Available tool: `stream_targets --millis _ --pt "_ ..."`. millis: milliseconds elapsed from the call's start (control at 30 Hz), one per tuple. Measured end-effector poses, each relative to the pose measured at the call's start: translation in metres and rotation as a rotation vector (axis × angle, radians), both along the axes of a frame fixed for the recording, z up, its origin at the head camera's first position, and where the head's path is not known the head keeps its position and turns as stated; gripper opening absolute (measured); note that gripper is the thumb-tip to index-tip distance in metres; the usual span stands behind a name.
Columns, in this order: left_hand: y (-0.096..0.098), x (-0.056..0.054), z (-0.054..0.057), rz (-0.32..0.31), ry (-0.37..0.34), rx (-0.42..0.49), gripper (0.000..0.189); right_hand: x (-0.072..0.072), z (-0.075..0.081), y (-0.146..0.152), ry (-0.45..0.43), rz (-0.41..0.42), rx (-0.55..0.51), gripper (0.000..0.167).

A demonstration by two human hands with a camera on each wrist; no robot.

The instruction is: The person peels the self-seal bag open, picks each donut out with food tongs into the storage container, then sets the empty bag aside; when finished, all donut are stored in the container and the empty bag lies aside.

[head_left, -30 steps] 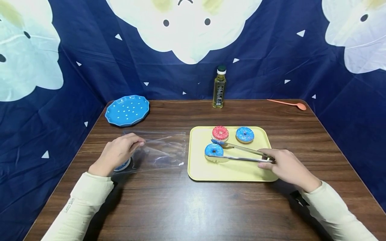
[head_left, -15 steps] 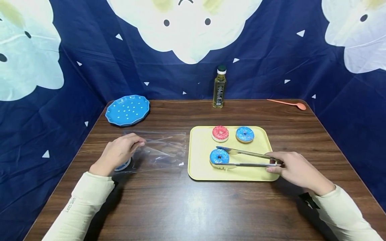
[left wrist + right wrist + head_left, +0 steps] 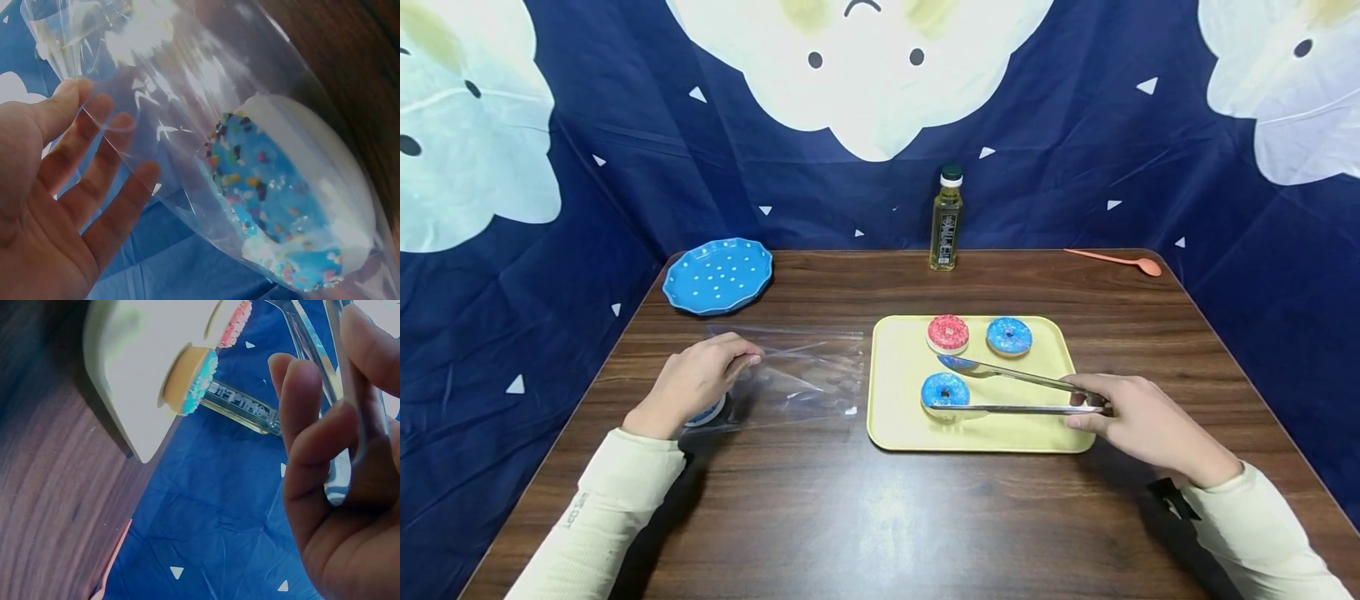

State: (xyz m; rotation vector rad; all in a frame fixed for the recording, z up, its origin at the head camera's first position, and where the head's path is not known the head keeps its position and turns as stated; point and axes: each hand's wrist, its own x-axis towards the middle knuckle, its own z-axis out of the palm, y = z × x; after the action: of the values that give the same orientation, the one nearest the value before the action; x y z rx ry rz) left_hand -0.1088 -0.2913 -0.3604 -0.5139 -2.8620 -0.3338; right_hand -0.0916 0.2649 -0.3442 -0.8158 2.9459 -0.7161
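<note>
My left hand (image 3: 692, 382) pinches the edge of a clear plastic bag (image 3: 812, 379) between thumb and fingertips. In the left wrist view a blue-iced donut (image 3: 269, 181) with coloured sprinkles lies inside the bag; the hand hides most of it in the head view. Metal tongs (image 3: 1018, 409) are held in my right hand (image 3: 1138, 427), arms spread. One arm overlaps the near side of a blue donut (image 3: 943, 387) on the pale yellow tray (image 3: 1000, 438); the other stands apart beyond it. A red donut (image 3: 947, 331) and another blue donut (image 3: 1011, 335) sit behind.
A blue dotted plate (image 3: 718, 275) lies at the back left of the wooden table (image 3: 820, 517). An oil bottle (image 3: 946, 221) stands at the back, and an orange spoon (image 3: 1146, 267) lies at the back right. Patterned cloth (image 3: 850, 200) hangs behind.
The near blue donut and the tongs shifted right and toward the front of the tray, then stopped. Since half a second ago the tongs have spread wider. The left hand stays put.
</note>
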Motion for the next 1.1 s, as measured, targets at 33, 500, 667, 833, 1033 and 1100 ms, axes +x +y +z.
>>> stream_targets --millis 33,500,667,833,1033,1100 --pt "0.000 0.000 0.000 0.001 0.002 -0.001 0.015 0.000 0.000 0.000 0.001 0.003 -0.005 0.039" --pt "0.000 0.002 0.004 0.018 -0.016 -0.014 0.016 -0.012 0.007 -0.021 0.017 0.045 -0.021 0.034" --pt "-0.002 0.002 0.002 0.019 -0.014 -0.010 0.016 -0.022 0.008 -0.041 0.048 0.056 0.012 0.035" --pt "-0.002 0.003 0.002 0.014 -0.007 0.003 0.016 -0.032 0.007 -0.060 0.086 0.072 0.037 0.040" --pt "-0.002 0.004 0.004 0.018 -0.010 0.010 0.016 -0.044 0.005 -0.088 0.152 0.130 0.042 0.033" --pt "-0.002 0.004 0.004 0.022 -0.011 0.010 0.016 -0.047 0.004 -0.099 0.177 0.160 0.049 0.032"
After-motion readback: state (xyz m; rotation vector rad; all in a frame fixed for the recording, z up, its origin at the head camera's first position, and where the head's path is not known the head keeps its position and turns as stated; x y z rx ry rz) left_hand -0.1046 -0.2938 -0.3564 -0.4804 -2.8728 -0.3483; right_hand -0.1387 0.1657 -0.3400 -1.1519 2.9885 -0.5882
